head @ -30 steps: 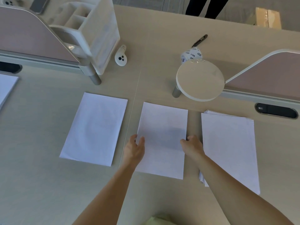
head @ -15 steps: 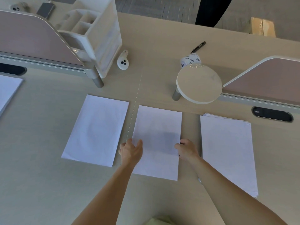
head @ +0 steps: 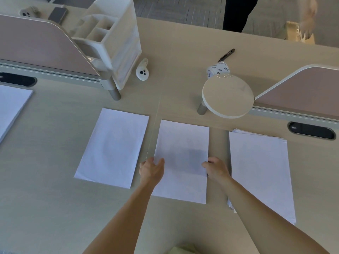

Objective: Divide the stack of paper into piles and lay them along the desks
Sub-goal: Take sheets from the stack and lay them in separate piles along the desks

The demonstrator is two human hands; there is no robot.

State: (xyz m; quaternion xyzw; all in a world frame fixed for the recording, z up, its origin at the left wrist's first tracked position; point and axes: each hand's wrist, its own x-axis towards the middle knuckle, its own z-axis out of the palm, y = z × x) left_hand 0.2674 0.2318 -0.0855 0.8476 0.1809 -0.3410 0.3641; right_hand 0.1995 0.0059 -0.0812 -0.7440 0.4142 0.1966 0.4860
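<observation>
— So, from the head view, where is the paper?

— Four lots lie in a row on the pale wood surface [head: 55,198]. The middle pile [head: 181,143] sits at the frame's centre, just right of the seam between two desks. The left pile [head: 113,147] is beside it, the thicker right stack [head: 260,173] fans at its edges, and a far pile [head: 11,107] is cut off at the left edge.

— And the hands?

— The left hand [head: 151,169] grips the middle pile's left edge with its thumb on top; the right hand [head: 216,168] holds the right edge with curled fingers.

— And the room?

— Pink divider panels [head: 36,44] stand at upper left and right, with a white organizer [head: 113,43] and a round white stand [head: 227,96] between them. Grey carpet [head: 174,8] and a standing person's dark legs [head: 236,13] fill the top.
</observation>
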